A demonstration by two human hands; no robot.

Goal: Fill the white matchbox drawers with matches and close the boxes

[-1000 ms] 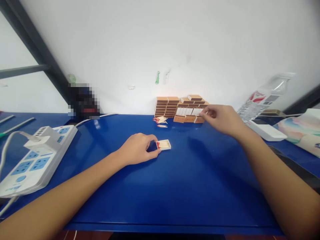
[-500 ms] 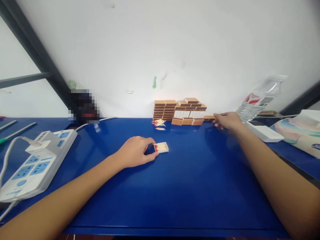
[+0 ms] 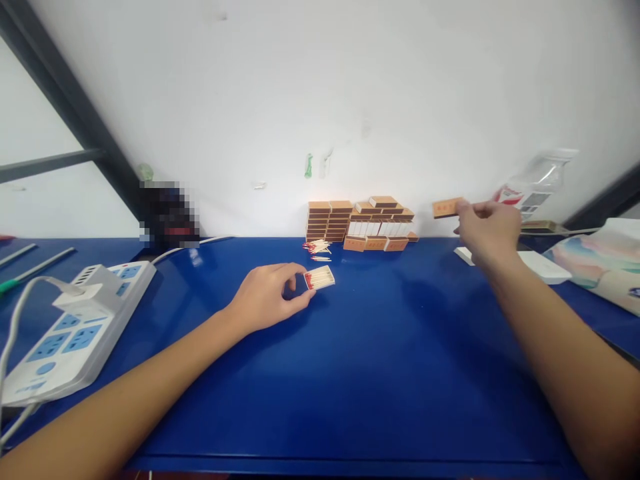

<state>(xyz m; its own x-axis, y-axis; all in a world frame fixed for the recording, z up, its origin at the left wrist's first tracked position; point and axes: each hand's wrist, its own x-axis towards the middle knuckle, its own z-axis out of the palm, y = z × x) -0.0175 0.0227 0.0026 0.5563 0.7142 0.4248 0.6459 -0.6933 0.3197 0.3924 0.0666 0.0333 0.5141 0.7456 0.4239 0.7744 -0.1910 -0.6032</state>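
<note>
Between thumb and fingers, my left hand (image 3: pixel 270 297) grips the left end of a white matchbox tray (image 3: pixel 320 277) filled with red-tipped matches, raised a little off the blue table. My right hand (image 3: pixel 489 230) pinches the right end of an orange matchbox sleeve (image 3: pixel 447 207) in the air, in front of the wall at the right. Loose matches (image 3: pixel 317 248) lie in a small pile beyond the tray. Behind them stand a stack of matchboxes (image 3: pixel 329 221) and, beside it, a second stack (image 3: pixel 383 227) with white trays in its middle row.
On the left lie a white power strip (image 3: pixel 75 333) with a plug and cables, and green-handled sticks (image 3: pixel 43 265). A plastic bottle (image 3: pixel 537 183), a white device (image 3: pixel 544 267) and a tissue pack (image 3: pixel 595 257) are at the right. The blue table (image 3: pixel 350 387) meets a white wall.
My left hand has lifted the filled tray slightly and tilted it. My right hand has picked up the orange sleeve from beside the stack and moved up and to the right.
</note>
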